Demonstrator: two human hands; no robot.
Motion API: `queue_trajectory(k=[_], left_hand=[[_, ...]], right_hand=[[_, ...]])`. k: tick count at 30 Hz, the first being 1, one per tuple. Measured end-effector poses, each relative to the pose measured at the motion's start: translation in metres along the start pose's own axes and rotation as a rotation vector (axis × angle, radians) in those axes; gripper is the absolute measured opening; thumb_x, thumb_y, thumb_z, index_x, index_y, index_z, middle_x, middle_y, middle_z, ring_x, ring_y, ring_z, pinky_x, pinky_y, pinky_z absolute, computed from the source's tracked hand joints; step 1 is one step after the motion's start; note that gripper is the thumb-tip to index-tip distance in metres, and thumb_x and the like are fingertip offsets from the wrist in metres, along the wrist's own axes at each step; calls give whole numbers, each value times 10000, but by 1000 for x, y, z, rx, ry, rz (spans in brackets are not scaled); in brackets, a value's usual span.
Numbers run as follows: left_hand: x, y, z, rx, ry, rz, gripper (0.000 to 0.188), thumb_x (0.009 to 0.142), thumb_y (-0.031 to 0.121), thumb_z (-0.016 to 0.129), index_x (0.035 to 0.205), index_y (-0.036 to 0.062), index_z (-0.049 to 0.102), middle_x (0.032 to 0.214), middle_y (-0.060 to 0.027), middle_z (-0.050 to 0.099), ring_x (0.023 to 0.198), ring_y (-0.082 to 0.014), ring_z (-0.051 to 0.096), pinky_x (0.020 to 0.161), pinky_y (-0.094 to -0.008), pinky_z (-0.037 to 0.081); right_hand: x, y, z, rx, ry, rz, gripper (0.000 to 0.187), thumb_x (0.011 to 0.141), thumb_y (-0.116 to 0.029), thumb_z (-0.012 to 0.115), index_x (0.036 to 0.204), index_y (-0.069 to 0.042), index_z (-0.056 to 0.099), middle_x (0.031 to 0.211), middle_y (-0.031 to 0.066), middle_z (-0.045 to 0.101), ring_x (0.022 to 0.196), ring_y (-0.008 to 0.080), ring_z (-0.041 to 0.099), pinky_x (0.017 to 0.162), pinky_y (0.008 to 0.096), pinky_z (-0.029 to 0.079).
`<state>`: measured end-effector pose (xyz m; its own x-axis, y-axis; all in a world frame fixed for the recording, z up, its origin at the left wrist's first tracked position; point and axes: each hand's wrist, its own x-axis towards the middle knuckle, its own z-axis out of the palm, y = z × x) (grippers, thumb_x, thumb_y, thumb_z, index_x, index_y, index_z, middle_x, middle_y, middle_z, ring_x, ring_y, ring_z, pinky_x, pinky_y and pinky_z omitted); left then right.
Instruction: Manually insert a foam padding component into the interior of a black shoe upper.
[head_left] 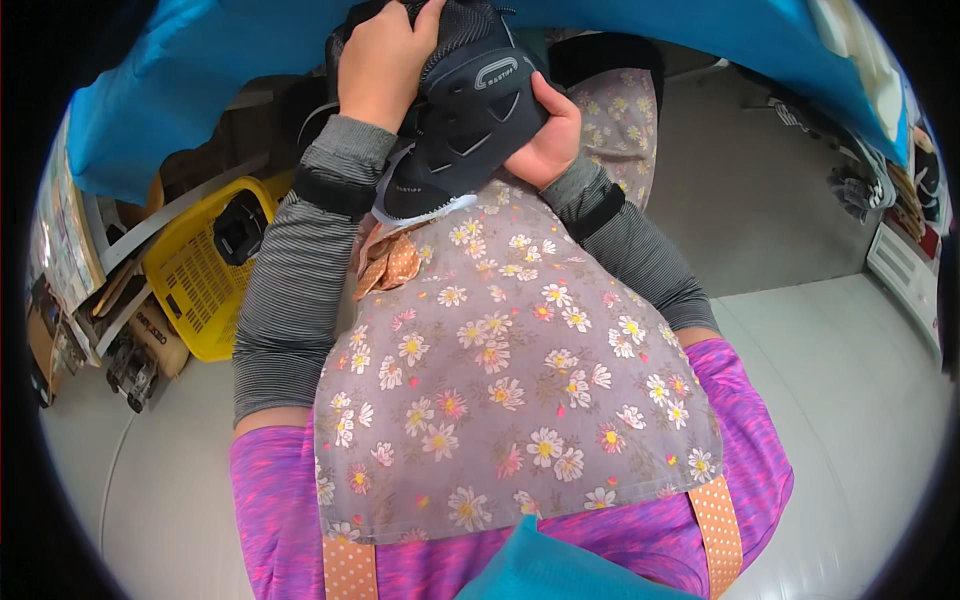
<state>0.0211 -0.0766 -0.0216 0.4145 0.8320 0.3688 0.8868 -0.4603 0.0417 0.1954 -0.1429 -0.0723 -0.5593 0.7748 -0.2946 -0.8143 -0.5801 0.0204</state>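
Observation:
A black shoe upper [465, 140] with grey printed marks and triangular details is held up above my lap. A pale edge shows along its lower end. From the upper left, my left hand [383, 65] grips its top part, thumb pressed on the dark mesh; the fingertips run out at the picture's edge. On the opposite side my right hand [547, 132] is closed round the edge, thumb on the outside and the other fingers mostly hidden behind it.
A yellow plastic basket [200, 290] with a black piece inside stands on the left by a rack. Blue cloth [690, 25] hangs across the far side. At the far right is a white slotted unit [900, 275]. A flowered apron [520, 380] covers my lap.

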Motion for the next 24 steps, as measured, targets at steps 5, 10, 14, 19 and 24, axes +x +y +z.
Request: queue_trajectory(k=[5,10,14,19,24], left_hand=[[19,15,-31,-317,172,-458,379,870,330,572,716,-16,592,622,-241,566,594,-408,566,506,-460,438],[5,4,-8,-103,-47,-281,245,884,251,549,884,15,615,652,-197,566,587,-380,568,491,-448,452],[-2,-5,4,6,-85,-95,186,868,136,534,1023,58,600,691,-179,542,601,-351,579,492,-421,461],[-12,-16,22,79,-66,57,332,793,34,552,1122,76,555,740,-164,529,627,-327,583,512,-400,467],[-8,-8,5,-26,-6,96,329,777,64,578,1105,42,554,745,-180,536,638,-361,562,544,-429,457]], right_hand=[[-8,-2,5,18,-73,-20,482,919,-289,441,1294,12,411,1310,181,474,1218,326,450,1066,468,300],[-3,-2,3,-21,-47,-25,482,913,-281,446,1286,24,415,1294,180,488,1209,323,459,1066,459,306],[1,-1,0,-58,-7,-38,482,912,-279,445,1291,17,414,1294,179,489,1205,322,463,1067,455,306],[5,-1,-8,-64,26,-14,485,928,-307,408,1292,14,418,1307,178,479,1210,325,457,1066,464,300],[4,-1,-7,-44,25,-19,482,915,-284,442,1295,10,415,1302,172,485,1202,320,466,1064,456,307]])
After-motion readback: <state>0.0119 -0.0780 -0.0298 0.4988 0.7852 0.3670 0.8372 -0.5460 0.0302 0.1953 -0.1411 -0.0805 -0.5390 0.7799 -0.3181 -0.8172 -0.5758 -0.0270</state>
